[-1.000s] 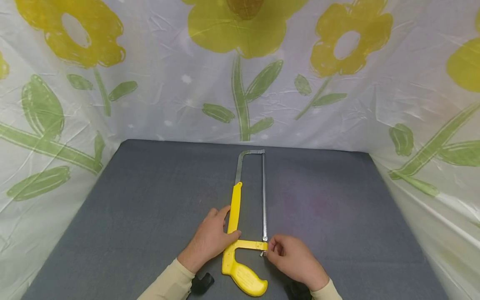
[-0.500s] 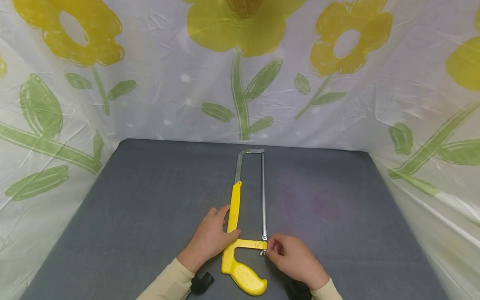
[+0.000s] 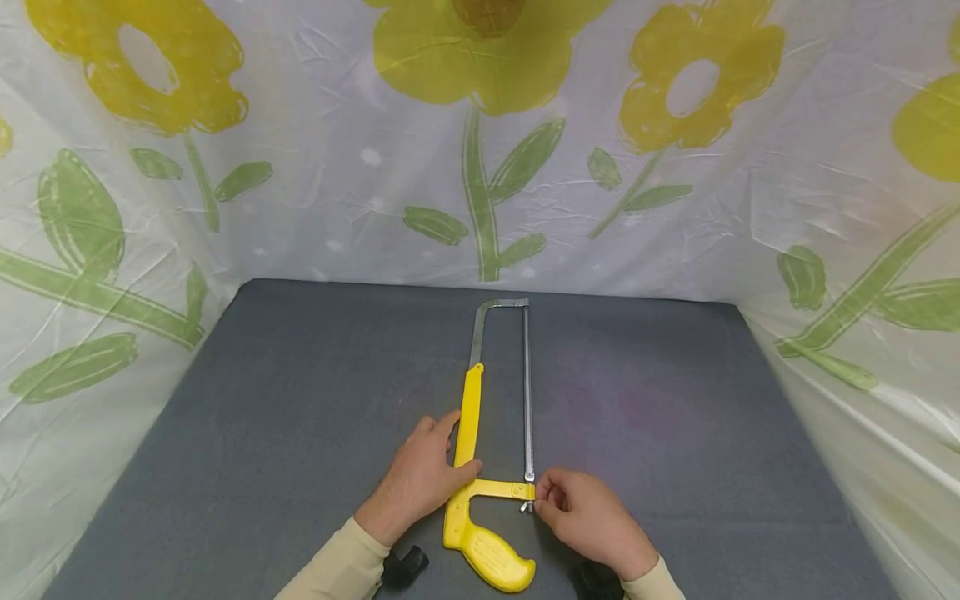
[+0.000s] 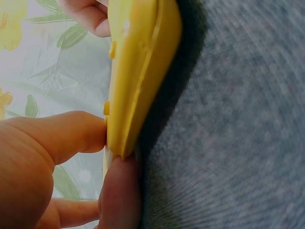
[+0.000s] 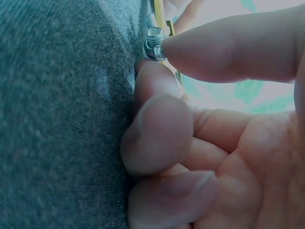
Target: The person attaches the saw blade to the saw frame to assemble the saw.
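Note:
A hacksaw [image 3: 469,417] with a yellow frame and handle lies flat on the grey cloth, its handle toward me. Its metal blade side [image 3: 528,392] runs along the right. My left hand [image 3: 420,479] grips the yellow frame above the handle, thumb on the near part and fingers along the outer edge. At the end of the short yellow arm sits a small metal wing nut [image 5: 154,40] on a threaded bolt. The right hand [image 3: 588,512] has thumb and index finger at this nut, pinching it, with the other fingers curled against the cloth.
Grey cloth [image 3: 300,375] covers the table. A white curtain [image 3: 315,200] printed with yellow flowers hangs behind and at both sides. Dark wrist gear [image 3: 405,568] shows beneath the left sleeve, and more of it [image 3: 596,581] beneath the right.
The wing nut's wings show at a slightly different angle. Both hands and the hacksaw stay in nearly the same place.

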Demonstrator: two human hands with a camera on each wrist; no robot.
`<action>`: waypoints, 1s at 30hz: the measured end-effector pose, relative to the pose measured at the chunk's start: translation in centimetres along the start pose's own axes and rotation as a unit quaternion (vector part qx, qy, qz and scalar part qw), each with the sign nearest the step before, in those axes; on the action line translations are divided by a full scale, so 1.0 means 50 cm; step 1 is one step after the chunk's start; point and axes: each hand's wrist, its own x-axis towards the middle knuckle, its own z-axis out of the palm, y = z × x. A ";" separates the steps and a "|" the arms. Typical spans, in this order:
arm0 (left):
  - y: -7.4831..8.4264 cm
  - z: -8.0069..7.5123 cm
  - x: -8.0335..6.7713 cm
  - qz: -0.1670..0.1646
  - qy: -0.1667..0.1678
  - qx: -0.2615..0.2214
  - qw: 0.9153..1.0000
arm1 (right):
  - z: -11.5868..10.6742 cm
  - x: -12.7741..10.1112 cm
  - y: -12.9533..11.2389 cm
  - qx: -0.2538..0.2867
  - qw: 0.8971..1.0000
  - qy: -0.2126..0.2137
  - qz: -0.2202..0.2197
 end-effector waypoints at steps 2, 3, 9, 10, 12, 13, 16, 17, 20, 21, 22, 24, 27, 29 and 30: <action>0.000 0.000 0.000 0.000 0.000 -0.001 1.000 | 0.000 0.001 0.000 0.000 1.000 0.000 -0.001; 0.000 0.000 0.000 0.001 0.000 -0.001 1.000 | 0.000 0.001 0.000 0.000 1.000 0.000 -0.001; 0.000 0.000 0.000 0.005 0.001 -0.002 1.000 | 0.000 0.002 0.000 -0.003 1.000 -0.001 0.002; 0.000 0.000 0.000 0.006 0.001 -0.001 1.000 | 0.000 0.002 0.000 -0.004 1.000 -0.001 0.002; -0.001 0.000 0.001 0.005 0.001 0.001 1.000 | 0.001 0.002 0.000 -0.006 1.000 -0.002 0.002; -0.001 0.000 0.001 0.005 0.001 0.001 1.000 | 0.001 0.002 0.000 -0.005 1.000 -0.002 0.001; -0.001 -0.001 0.001 0.001 0.000 0.003 1.000 | 0.001 0.001 -0.001 -0.005 1.000 -0.003 0.000; 0.000 -0.001 0.000 0.000 -0.001 0.003 1.000 | 0.001 0.001 -0.001 -0.004 1.000 -0.002 0.000; 0.001 -0.001 0.000 -0.004 -0.002 0.004 1.000 | 0.001 0.001 -0.001 -0.005 1.000 0.001 -0.003; 0.001 -0.001 0.000 -0.004 -0.002 0.005 1.000 | 0.001 0.000 -0.001 -0.005 1.000 0.002 -0.004; 0.001 -0.001 0.000 -0.005 -0.002 0.005 1.000 | 0.001 0.000 0.000 -0.004 1.000 0.003 -0.004; 0.001 0.000 0.000 -0.007 -0.004 0.006 1.000 | -0.001 0.000 0.000 0.000 1.000 0.002 -0.004; 0.001 0.001 0.000 -0.009 -0.005 0.006 1.000 | -0.004 -0.001 0.001 0.009 1.000 -0.004 0.001; 0.001 0.000 0.000 -0.010 -0.006 0.006 1.000 | -0.006 -0.001 0.000 0.013 1.000 -0.012 0.009; 0.001 0.000 0.000 -0.010 -0.006 0.005 1.000 | -0.007 -0.001 -0.001 0.017 1.000 -0.017 0.014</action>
